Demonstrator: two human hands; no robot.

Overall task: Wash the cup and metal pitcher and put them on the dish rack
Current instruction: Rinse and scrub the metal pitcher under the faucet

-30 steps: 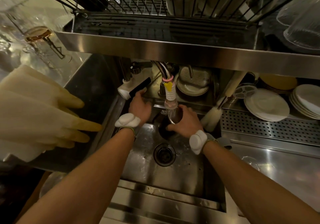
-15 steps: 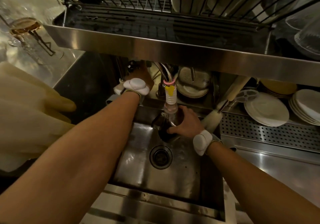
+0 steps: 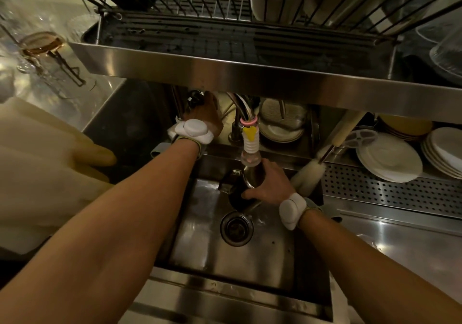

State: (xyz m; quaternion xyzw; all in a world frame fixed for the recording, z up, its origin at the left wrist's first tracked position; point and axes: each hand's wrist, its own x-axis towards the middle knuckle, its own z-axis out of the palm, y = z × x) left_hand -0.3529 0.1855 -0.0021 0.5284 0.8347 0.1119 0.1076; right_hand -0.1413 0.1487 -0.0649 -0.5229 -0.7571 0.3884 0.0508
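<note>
— What do the fingers hold?
— I see my right hand [image 3: 271,186] wrapped around the pitcher [image 3: 252,175], mouth right under the faucet nozzle [image 3: 250,146], above the sink [image 3: 200,236] drain [image 3: 236,228].
— The left?
— My left hand [image 3: 203,116] reaches to eleven o'clock at the tap; its fingers are hidden, so I cannot tell. The rack [image 3: 225,6] sits at twelve.

Bare forearms, each wrist wearing a white padded band [image 3: 192,129] (green-edged strap).
</note>
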